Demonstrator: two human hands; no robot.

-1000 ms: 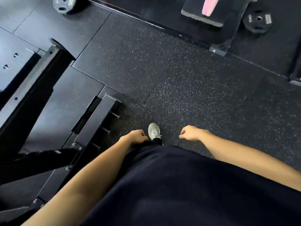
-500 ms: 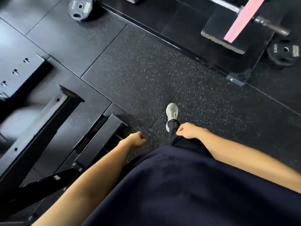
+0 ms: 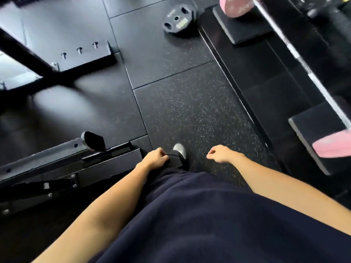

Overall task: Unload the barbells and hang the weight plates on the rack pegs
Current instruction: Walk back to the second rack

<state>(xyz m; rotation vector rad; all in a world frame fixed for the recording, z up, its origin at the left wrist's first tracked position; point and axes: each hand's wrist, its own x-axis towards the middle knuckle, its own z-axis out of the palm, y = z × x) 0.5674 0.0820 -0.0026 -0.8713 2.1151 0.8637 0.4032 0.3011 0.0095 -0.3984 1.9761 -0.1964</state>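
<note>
1. The rubber floor [image 3: 191,103] fills most of the view, with smooth black tiles on the left and speckled tiles down the middle.
2. The person's dark navy shirt [image 3: 199,221] takes up the lower centre, and both bare forearms reach forward from it.
3. A black rack frame [image 3: 43,160] lies along the lower left; its bolted base plate [image 3: 83,54] sits in the upper left.
4. The barbell [image 3: 311,73] runs down the right side, blurred, resting on black blocks [image 3: 245,29].
5. A pink plate [image 3: 235,6] sits on the bar at the top edge, and another pink plate [image 3: 332,147] at the right edge, both still loaded.
6. A black weight plate [image 3: 177,19] lies flat on the floor at top centre, just left of the upper block and well apart from both hands.
7. The left hand [image 3: 155,158] hangs beside the dark trouser leg, fingers loosely curled, holding nothing.
8. The right hand [image 3: 220,153] hangs over the speckled floor, fingers loosely curled, holding nothing.
9. A grey shoe [image 3: 179,149] shows between the two hands.
</note>
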